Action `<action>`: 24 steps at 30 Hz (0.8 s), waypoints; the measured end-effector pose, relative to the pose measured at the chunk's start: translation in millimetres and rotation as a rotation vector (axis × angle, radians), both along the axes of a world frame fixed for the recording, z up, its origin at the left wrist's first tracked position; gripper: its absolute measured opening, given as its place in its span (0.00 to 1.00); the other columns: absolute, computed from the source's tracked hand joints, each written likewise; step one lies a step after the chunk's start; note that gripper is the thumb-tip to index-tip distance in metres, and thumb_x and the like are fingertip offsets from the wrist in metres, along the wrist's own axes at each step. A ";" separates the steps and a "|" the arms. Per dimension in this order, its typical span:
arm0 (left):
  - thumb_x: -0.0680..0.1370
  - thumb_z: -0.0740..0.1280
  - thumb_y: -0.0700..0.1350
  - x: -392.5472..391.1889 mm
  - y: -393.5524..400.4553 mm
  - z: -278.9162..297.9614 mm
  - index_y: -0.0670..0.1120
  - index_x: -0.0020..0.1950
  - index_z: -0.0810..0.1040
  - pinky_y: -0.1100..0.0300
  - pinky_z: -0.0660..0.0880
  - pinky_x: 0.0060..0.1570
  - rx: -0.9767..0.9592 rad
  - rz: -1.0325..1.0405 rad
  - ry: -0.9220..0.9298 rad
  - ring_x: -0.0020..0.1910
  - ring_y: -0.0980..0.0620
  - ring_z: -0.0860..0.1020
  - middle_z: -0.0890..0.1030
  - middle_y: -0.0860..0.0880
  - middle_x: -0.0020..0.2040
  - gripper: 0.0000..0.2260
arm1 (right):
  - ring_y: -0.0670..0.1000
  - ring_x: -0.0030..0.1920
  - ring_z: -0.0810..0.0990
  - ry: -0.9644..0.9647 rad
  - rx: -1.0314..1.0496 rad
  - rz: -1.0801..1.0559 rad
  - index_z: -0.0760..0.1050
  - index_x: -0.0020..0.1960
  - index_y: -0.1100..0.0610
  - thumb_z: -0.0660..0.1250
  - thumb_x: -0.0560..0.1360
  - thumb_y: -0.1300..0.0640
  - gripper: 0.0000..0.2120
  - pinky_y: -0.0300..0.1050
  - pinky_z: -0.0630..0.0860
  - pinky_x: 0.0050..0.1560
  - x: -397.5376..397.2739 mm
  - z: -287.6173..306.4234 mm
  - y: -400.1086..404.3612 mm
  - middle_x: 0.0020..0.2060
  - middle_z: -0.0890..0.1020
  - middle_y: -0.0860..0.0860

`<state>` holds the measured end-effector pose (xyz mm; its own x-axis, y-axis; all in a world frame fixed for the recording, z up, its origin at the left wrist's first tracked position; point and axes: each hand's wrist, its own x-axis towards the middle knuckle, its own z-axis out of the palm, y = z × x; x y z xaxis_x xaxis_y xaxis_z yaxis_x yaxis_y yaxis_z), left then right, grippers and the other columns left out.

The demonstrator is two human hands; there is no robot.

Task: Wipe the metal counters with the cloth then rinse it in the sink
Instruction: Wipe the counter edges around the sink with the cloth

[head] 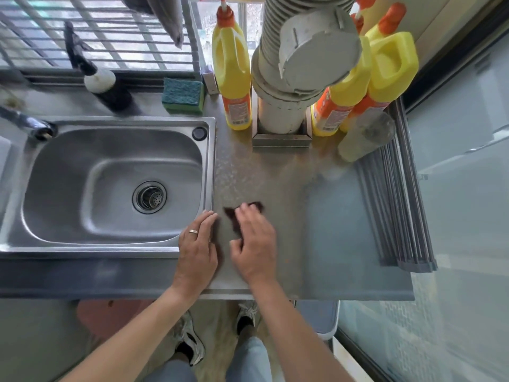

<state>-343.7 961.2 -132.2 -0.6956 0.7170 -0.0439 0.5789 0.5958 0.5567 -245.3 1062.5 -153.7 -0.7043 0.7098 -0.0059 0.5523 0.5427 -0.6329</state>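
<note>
A small dark cloth (233,219) lies on the metal counter (325,224) just right of the sink (82,150). My right hand (254,244) lies flat on the cloth with its fingers stretched out, covering most of it; the hand is blurred. My left hand (197,248) rests palm down on the sink's right rim, fingers straight, with a ring on one finger. The steel sink basin holds nothing but its drain strainer (150,197). A tap spout (30,123) reaches in from the left.
Yellow bottles with orange labels (234,75) (385,78) stand at the back around a grey corrugated pipe (289,86). A clear bottle (363,137) and a rolled-up grey rack (396,205) sit on the right. A green sponge (183,95) and a dark brush (102,84) lie behind the sink.
</note>
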 end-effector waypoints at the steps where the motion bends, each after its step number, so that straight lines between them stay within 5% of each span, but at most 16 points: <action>1: 0.73 0.60 0.33 -1.5 -2.7 -0.1 0.44 0.71 0.74 0.51 0.64 0.73 0.013 0.000 0.002 0.70 0.47 0.72 0.75 0.46 0.70 0.25 | 0.48 0.80 0.63 0.015 -0.019 0.041 0.70 0.77 0.54 0.67 0.72 0.58 0.32 0.53 0.63 0.78 -5.5 0.0 -18.8 0.76 0.71 0.49; 5: 0.79 0.55 0.40 -5.3 -13.6 0.1 0.44 0.68 0.76 0.48 0.69 0.68 0.032 -0.012 0.037 0.64 0.46 0.76 0.78 0.47 0.66 0.20 | 0.48 0.78 0.67 0.089 -0.042 0.089 0.73 0.75 0.55 0.65 0.79 0.55 0.24 0.50 0.67 0.75 -3.7 -2.5 -55.5 0.74 0.74 0.49; 10: 0.76 0.57 0.37 0.8 -16.2 1.4 0.44 0.66 0.78 0.51 0.66 0.68 0.011 -0.095 0.105 0.68 0.47 0.74 0.78 0.48 0.67 0.21 | 0.50 0.77 0.69 0.098 0.046 0.271 0.77 0.71 0.57 0.66 0.68 0.61 0.30 0.54 0.70 0.73 50.6 -1.0 -16.6 0.73 0.76 0.50; 24: 0.71 0.65 0.29 23.3 -5.5 0.0 0.44 0.69 0.74 0.48 0.64 0.73 -0.042 -0.184 0.080 0.72 0.46 0.70 0.74 0.47 0.68 0.26 | 0.57 0.76 0.71 -0.110 0.199 -0.318 0.74 0.72 0.60 0.59 0.71 0.59 0.29 0.61 0.70 0.73 230.1 -5.3 79.9 0.73 0.75 0.54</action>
